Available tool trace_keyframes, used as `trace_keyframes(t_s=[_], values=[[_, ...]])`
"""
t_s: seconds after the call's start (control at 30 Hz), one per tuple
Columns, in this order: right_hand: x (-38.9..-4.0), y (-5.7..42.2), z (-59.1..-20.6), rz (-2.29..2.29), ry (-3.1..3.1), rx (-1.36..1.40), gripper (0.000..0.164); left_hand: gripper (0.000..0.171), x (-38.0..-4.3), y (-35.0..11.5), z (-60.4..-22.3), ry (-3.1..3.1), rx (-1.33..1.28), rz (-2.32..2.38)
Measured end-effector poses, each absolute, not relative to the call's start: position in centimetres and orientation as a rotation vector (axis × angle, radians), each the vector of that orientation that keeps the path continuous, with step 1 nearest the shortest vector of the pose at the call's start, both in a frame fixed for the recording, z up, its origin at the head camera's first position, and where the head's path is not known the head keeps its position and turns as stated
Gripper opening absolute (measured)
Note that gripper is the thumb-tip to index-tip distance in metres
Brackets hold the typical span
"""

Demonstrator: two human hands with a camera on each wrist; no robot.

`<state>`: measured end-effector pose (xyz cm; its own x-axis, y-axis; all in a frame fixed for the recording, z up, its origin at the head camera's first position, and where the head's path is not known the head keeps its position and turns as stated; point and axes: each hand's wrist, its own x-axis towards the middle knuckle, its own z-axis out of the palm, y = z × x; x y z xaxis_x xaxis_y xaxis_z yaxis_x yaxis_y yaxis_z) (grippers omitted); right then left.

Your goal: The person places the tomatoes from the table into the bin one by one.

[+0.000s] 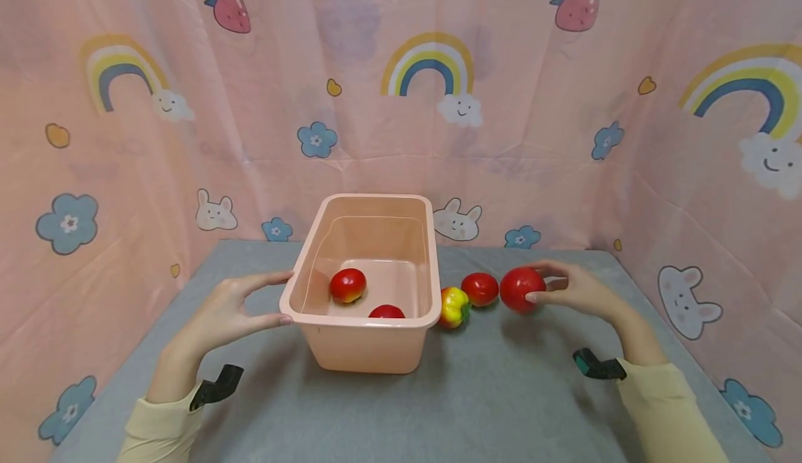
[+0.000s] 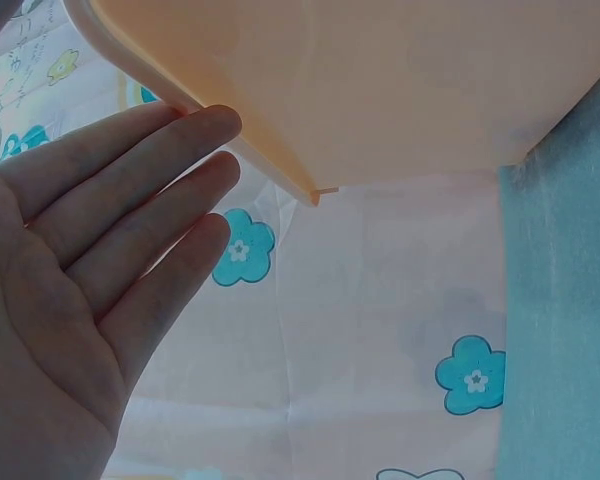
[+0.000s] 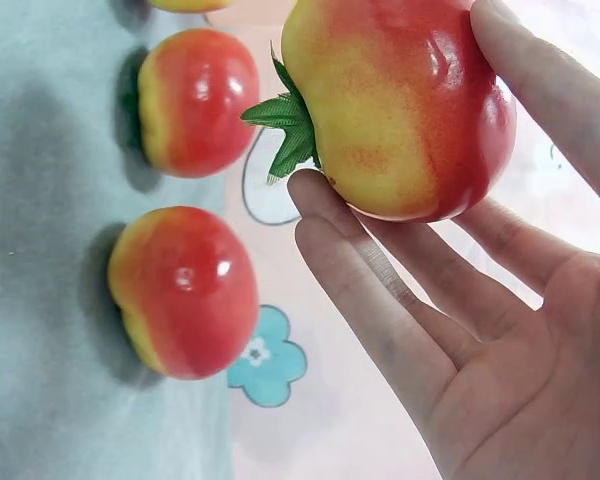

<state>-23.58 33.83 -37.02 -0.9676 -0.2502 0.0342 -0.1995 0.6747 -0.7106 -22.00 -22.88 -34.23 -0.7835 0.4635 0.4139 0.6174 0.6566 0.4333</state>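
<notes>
My right hand [image 1: 579, 289] holds a toy tomato [image 1: 523, 289] between thumb and fingers, above the table right of the bin. Up close in the right wrist view, this tomato [image 3: 400, 110] is red and yellow with green leaves at its stem end. My left hand [image 1: 225, 310] has its fingers nearly straight, fingertips right at the left rim of the pink plastic bin [image 1: 360, 344]. Inside the bin lie a red-and-yellow fruit [image 1: 347, 285] and another red one [image 1: 386, 312], partly hidden by the front rim.
Beside the bin's right wall lie a yellow-and-red bell pepper [image 1: 454, 308] and a red fruit [image 1: 480, 289]. The right wrist view shows two red-yellow fruits on the grey table [image 1: 489, 407], including a nearer one [image 3: 185, 293]. A patterned pink curtain [image 1: 401, 163] encloses the back and sides.
</notes>
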Motion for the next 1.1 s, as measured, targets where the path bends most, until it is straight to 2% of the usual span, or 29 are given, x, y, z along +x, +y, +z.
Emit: trace_keyframes(t_s=[1.1], values=[[-25.7, 29.9, -32.5, -1.069, 2.886, -0.462, 0.067, 0.061, -22.1, -23.0, -34.3, -2.593, -0.893, -0.821]])
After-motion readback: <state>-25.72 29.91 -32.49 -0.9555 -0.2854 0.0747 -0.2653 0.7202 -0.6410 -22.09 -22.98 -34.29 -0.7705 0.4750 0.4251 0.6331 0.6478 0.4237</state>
